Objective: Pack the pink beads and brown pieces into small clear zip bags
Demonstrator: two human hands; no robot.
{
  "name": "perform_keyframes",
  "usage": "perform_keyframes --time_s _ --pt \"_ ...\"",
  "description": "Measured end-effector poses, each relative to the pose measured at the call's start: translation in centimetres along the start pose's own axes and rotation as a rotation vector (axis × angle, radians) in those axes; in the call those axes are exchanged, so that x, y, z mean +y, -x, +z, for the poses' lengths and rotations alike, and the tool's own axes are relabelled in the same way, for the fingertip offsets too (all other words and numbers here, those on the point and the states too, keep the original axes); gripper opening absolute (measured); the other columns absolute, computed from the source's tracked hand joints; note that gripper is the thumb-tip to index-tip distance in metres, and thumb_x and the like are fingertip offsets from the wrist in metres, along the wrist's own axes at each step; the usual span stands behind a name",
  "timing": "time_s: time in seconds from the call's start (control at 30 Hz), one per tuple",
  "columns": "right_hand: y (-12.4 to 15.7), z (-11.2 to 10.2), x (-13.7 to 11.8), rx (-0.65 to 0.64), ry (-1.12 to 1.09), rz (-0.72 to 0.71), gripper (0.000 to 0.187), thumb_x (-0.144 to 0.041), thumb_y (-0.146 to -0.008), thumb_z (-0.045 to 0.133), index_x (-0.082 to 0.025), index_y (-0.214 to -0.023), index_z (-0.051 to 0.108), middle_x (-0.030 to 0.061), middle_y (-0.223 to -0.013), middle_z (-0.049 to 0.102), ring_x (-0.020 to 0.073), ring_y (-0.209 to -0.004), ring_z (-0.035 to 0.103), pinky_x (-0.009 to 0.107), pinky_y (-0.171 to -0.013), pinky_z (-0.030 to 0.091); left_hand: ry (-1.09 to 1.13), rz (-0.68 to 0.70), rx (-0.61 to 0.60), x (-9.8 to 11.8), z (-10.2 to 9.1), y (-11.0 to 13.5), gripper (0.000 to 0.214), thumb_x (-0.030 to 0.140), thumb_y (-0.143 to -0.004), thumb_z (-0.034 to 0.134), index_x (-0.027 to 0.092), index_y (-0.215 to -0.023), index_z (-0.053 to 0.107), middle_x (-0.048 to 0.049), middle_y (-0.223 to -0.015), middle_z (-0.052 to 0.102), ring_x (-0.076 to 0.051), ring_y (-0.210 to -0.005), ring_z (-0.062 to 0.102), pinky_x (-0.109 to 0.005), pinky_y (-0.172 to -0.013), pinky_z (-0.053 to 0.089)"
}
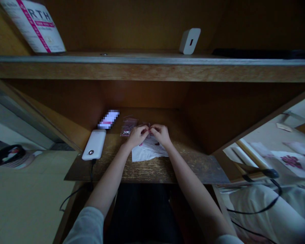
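Observation:
My left hand and my right hand meet over the shelf board, fingertips closed in a pinch. Between them is a small, see-through, pinkish thing that looks like a little plastic bag; the fingers hide most of it. Beneath both hands lies a crumpled white cloth or tissue. A few small dark red and pink bits rest on it. Left of my left hand lie clear plastic zip bags, whose contents are too dark to make out.
A white power bank with a black cable sits left, a lit phone behind it. An upper shelf edge crosses above, carrying a white charger and a labelled container. Another person's light clothing shows at right.

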State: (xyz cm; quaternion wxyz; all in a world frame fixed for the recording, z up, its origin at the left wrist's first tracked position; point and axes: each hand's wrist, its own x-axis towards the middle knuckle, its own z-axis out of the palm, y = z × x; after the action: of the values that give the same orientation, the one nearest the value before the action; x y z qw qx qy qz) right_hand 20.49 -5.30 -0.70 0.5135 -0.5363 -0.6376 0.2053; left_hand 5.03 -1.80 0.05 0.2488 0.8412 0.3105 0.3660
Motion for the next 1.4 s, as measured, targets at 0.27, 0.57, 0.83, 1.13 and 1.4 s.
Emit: perform_keyframes --time_s 0.27,0.57,0.83,1.13,1.4 --pt "-0.1 -0.6 -0.1 -0.003 0.081 -0.032 0.021 -0.027 -0.076 0.049 -0.019 -0.062 0.063 0.0004 -0.058 0.06 0.0138 -0.055 0.053 0.023 -0.055 0.037 -0.031 0.035 0.045 0.3 0.2 0.1 0.016 0.023 -0.085 0.049 0.018 -0.074 0.06 -0.0028 -0.074 0.062 -0.016 -0.07 0.056 -0.025 -0.067 0.04" --pt "0.6 -1.4 -0.7 0.178 0.409 -0.042 0.02 -0.03 -0.077 0.053 -0.021 -0.064 0.066 0.0027 -0.061 0.064 0.0155 -0.055 0.054 0.025 -0.054 0.033 -0.154 0.031 0.222 0.6 0.3 0.8 0.016 0.028 -0.086 0.05 0.02 -0.075 0.059 -0.0026 -0.074 0.06 -0.016 -0.071 0.057 -0.026 -0.07 0.043" --pt "0.6 -1.3 -1.2 0.044 0.357 -0.084 0.02 -0.027 -0.079 0.049 -0.021 -0.073 0.067 0.0027 -0.068 0.065 0.0157 -0.06 0.055 0.025 -0.057 0.035 -0.312 0.189 0.156 0.5 -0.2 0.6 0.087 0.045 -0.057 0.082 0.024 -0.133 0.045 -0.0123 -0.134 0.046 -0.031 -0.125 0.042 -0.046 -0.105 0.034" --pt "0.6 -1.4 -1.3 0.065 0.163 -0.084 0.022 -0.032 -0.087 0.047 -0.02 -0.086 0.066 0.0027 -0.076 0.067 0.0161 -0.066 0.059 0.025 -0.062 0.04 -0.338 0.184 0.215 0.6 -1.1 0.4 0.06 0.042 -0.066 0.077 0.023 -0.119 0.056 -0.0101 -0.127 0.054 -0.028 -0.119 0.048 -0.045 -0.103 0.037" --pt "-0.2 1.2 0.0 -0.219 0.362 0.003 0.023 -0.028 -0.086 0.055 -0.021 -0.103 0.068 0.0052 -0.097 0.071 0.0174 -0.083 0.063 0.026 -0.074 0.045 0.115 -0.132 0.756 -2.1 -3.4 -0.2 0.051 0.046 -0.075 0.068 0.019 -0.116 0.056 -0.01 -0.114 0.059 -0.023 -0.106 0.056 -0.035 -0.087 0.047"
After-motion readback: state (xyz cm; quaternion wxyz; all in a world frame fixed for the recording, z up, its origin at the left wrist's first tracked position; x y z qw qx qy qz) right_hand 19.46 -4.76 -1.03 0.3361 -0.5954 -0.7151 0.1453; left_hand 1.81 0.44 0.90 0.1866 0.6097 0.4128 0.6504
